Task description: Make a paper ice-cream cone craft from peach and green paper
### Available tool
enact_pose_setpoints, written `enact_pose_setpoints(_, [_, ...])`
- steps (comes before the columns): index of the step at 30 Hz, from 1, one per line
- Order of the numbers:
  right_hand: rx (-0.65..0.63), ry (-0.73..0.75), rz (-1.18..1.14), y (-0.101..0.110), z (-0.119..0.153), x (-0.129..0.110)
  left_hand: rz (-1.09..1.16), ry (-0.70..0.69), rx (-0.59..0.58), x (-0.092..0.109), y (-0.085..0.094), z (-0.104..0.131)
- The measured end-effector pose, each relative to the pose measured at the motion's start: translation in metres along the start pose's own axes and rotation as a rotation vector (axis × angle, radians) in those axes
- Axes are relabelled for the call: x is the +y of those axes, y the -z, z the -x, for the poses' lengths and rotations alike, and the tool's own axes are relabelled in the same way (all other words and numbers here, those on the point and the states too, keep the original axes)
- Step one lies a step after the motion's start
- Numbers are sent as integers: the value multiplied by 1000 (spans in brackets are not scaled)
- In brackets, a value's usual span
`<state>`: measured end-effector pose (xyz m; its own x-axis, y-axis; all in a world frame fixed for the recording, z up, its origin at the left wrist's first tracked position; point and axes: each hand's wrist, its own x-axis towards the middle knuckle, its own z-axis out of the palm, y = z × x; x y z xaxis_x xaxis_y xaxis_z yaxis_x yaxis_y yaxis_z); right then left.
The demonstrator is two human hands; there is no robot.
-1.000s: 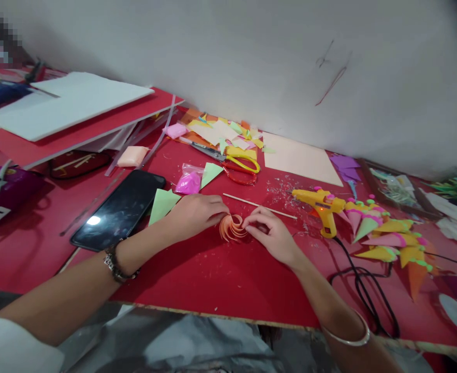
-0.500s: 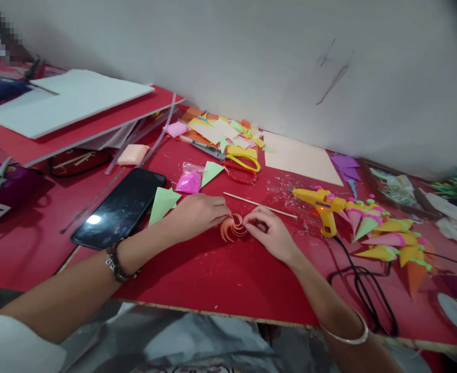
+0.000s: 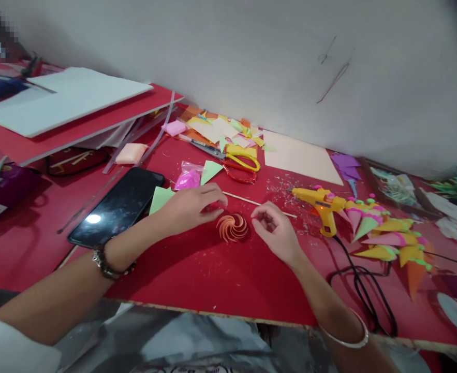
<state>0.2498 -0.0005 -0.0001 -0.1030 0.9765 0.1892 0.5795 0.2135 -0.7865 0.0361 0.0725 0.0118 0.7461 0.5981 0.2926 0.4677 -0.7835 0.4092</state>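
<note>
An orange spiral of curled paper strips (image 3: 232,228) lies on the red table (image 3: 212,280) between my hands. My left hand (image 3: 197,206) is just to its left, thumb and fingers apart with nothing between them. To its right is my right hand (image 3: 273,228), fingers curled but thumb apart, holding nothing that I can see; it does not touch the spiral. Behind both hands lies a thin pale stick (image 3: 251,200). Green paper pieces (image 3: 160,199) and a bag of pink clay (image 3: 188,178) are beyond my left hand.
A black phone (image 3: 119,207) lies at left. Scissors (image 3: 241,165) and paper scraps (image 3: 222,129) are farther back. At right are a yellow glue gun (image 3: 323,204) with a looped black cord (image 3: 362,274) and several coloured paper cones (image 3: 391,238). White boards (image 3: 69,98) sit back left.
Both hands have drawn away from the orange paper spiral, my left to the left and my right slightly to the right. The spiral is now uncovered.
</note>
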Motion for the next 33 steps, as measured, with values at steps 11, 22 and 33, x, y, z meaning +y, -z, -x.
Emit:
enact_pose_setpoints(11, [-54, 242, 239, -7, 12, -18, 121, -66, -59, 7, 0, 0])
enact_pose_setpoints(22, [-20, 203, 362, -16, 14, -16, 110, -46, -47, 9, -8, 0])
enact_pose_setpoints(33, [13, 100, 215, -13, 10, -19, 160, -17, -12, 10, -12, -1])
